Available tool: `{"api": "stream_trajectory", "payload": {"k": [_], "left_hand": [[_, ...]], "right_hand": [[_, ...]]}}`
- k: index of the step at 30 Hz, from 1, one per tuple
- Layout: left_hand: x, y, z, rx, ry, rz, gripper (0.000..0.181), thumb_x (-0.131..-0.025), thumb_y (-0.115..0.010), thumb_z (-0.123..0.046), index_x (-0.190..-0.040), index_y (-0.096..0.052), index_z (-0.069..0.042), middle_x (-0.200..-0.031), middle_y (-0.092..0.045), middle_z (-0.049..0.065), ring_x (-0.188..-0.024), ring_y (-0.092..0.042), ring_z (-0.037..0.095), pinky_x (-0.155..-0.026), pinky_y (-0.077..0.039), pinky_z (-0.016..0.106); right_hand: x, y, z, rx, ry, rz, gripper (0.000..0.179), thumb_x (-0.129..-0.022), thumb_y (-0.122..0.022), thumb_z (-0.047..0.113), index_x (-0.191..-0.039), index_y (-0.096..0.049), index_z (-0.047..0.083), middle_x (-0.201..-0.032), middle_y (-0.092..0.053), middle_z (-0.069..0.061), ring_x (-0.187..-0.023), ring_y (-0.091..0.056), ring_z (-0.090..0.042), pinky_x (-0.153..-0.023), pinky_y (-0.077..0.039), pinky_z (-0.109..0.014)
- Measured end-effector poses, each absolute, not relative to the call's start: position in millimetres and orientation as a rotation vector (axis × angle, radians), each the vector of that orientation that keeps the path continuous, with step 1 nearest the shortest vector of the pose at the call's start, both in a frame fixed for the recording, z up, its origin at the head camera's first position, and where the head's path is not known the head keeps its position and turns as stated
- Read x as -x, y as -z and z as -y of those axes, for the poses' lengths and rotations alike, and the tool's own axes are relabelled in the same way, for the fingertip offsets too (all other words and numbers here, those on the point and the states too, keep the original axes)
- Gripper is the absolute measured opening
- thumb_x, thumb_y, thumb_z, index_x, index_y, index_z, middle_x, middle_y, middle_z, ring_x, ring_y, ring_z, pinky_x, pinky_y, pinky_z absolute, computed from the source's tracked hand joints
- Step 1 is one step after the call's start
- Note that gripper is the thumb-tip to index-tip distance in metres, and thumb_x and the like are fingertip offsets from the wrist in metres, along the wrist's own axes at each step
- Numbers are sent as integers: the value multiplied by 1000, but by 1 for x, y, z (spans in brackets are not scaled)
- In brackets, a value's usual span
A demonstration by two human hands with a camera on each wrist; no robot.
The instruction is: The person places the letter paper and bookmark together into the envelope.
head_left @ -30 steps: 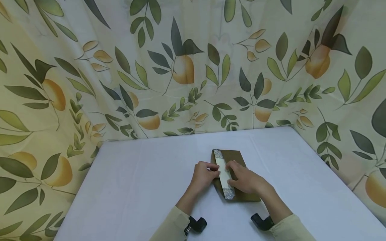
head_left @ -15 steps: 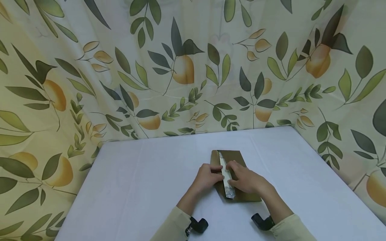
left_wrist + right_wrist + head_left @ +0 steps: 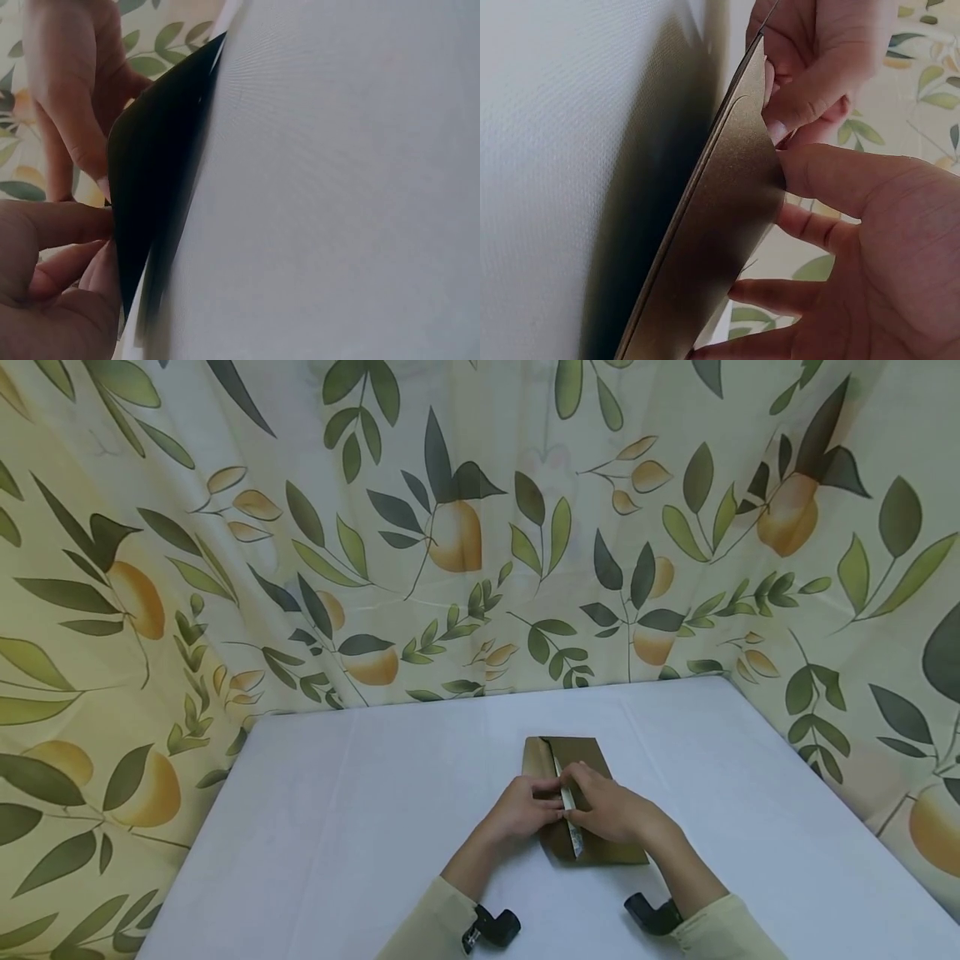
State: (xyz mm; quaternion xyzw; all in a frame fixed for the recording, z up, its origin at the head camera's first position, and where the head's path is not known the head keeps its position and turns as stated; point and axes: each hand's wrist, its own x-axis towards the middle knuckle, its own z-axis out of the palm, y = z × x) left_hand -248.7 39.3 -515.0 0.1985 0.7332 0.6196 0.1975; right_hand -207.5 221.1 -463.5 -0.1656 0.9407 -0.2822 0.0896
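On the table lies a bronze-coloured envelope (image 3: 618,852), its flap (image 3: 537,760) spread to the left. A pale card (image 3: 576,842) with silvery patterned ends shows as a narrow strip at the envelope's mouth; the rest of it is hidden inside. My left hand (image 3: 521,810) pinches the card's left edge. Across the envelope's mouth, my right hand (image 3: 615,806) grips its edge between thumb and fingers. In the right wrist view the envelope (image 3: 720,202) is tilted up from the table, and the right hand's fingers (image 3: 802,225) are spread along its edge.
The table has a white cloth (image 3: 360,810). Behind it and along both sides hangs a curtain (image 3: 465,627) printed with leaves and fruit. A black wrist-worn device (image 3: 498,927) is at the left cuff, another (image 3: 651,914) at the right.
My left hand has moved right with the card, whose visible strip has narrowed. More of the flap now shows on the left. The right hand stays nearly in place.
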Motion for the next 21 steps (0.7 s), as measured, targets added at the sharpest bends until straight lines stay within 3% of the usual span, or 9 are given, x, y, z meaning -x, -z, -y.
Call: {"api": "stream_trajectory", "payload": {"k": [12, 21], "left_hand": [[245, 511, -38, -536, -1831, -1884, 43, -95, -65, 4, -138, -64, 1, -132, -67, 9, -124, -60, 22, -98, -50, 31], [245, 506, -36, -461, -1845, -1898, 37, -96, -61, 5, -133, -68, 2, -111, -75, 12, -87, -70, 12, -82, -57, 27]], "right_hand": [[207, 464, -219, 476, 842, -2807, 38, -95, -72, 12, -128, -52, 10, -132, -54, -11, -121, -58, -34, -100, -47, -59], [207, 465, -219, 458, 830, -2803, 38, -97, -73, 17, -128, -52, 13, -138, -53, -17, -122, -58, -39, -99, -46, -63]]}}
